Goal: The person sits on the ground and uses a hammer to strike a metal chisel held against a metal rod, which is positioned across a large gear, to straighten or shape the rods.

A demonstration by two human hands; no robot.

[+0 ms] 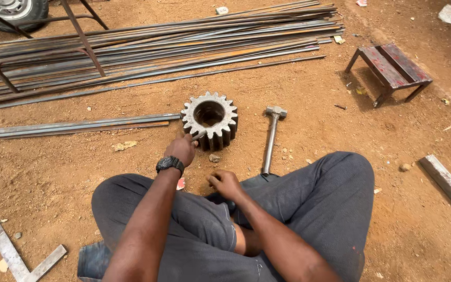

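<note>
A heavy steel gear (210, 120) with thick teeth and a round bore lies flat on the dirt in front of my crossed legs. My left hand (181, 149), wearing a black watch, grips a small metal piece (199, 136) that rests against the gear's near teeth. Lower down near my knees is my right hand (225, 184), fingers curled, and I cannot tell if anything is in it. A hammer (271, 137) with a metal handle lies on the ground just right of the gear, head pointing away.
Long steel bars (152, 44) are stacked across the back, with flat bars (74, 126) left of the gear. A small red metal stool (390, 68) stands at the right. A steel square (19, 258) lies at bottom left, an angle bar (450, 185) at right.
</note>
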